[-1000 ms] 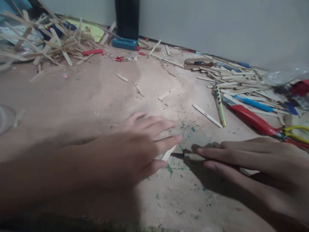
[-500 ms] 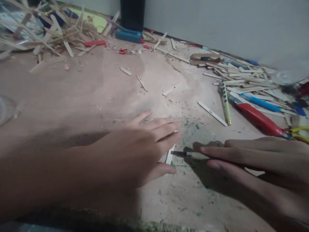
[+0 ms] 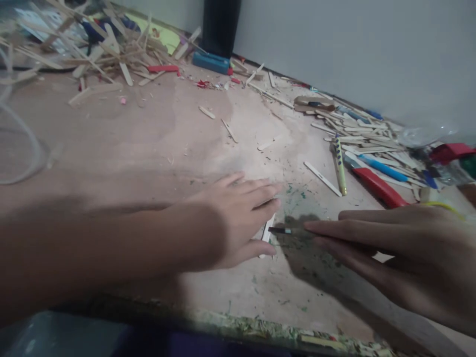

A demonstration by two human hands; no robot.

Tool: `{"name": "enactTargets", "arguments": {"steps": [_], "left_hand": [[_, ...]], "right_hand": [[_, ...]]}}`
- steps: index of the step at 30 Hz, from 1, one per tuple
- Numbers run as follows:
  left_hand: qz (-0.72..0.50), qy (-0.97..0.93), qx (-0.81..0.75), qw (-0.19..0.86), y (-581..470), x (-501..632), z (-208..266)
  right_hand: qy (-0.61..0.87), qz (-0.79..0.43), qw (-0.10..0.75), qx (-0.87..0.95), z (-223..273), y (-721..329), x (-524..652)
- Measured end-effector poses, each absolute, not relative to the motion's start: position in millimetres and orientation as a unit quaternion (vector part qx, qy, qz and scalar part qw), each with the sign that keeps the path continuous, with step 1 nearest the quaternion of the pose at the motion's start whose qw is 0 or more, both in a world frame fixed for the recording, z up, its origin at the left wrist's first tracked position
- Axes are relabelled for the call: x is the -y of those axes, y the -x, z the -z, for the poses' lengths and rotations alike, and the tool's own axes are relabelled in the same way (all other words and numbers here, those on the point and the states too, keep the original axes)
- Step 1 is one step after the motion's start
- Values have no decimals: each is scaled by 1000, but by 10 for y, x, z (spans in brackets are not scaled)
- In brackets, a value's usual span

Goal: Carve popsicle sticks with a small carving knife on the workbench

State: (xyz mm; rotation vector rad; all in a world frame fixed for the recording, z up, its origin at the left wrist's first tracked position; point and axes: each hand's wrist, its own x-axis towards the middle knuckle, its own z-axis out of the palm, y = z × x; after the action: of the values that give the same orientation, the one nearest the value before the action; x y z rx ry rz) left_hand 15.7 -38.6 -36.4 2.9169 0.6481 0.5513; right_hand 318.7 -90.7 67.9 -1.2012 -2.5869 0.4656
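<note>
Below the frame's centre, the spread left hand (image 3: 243, 220) pins a wooden stick (image 3: 267, 234) while the right hand (image 3: 401, 253) pinches a knife (image 3: 285, 231), seemingly mid-cut, calling for steady pressure.

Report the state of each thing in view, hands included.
Narrow pale wooden stick: lying flat, partly covered.
Bare left hand: open, laid over that stick.
Slim dark-bladed tool: held, blade exposed, tip at that stick.
Bare right hand: closed around that tool.
Loose slotted pale wooden stick: flat, unheld.
Yellow blue-dotted rod: lying down, unheld.
Long red-bodied tool: lying down, unheld.
Tall black panel: standing upright.
</note>
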Motion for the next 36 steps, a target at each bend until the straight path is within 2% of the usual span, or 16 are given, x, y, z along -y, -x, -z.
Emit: {"name": "enactTargets", "arguments": {"steps": [3, 11, 22, 36], "left_hand": [[-152, -961, -228, 50, -192, 368, 349], [-119, -959, -251, 58, -372, 310, 451], [-125, -958, -250, 59, -380, 312, 442], [-92, -965, -233, 76, -277, 335, 101]], "right_hand": [[391, -166, 143, 894, -758, -3203, 896], [399, -149, 107, 898, -714, -3500, 1085], [371, -126, 132, 911, -805, -3104, 826], [370, -136, 137, 909, -764, -3142, 868]]}}
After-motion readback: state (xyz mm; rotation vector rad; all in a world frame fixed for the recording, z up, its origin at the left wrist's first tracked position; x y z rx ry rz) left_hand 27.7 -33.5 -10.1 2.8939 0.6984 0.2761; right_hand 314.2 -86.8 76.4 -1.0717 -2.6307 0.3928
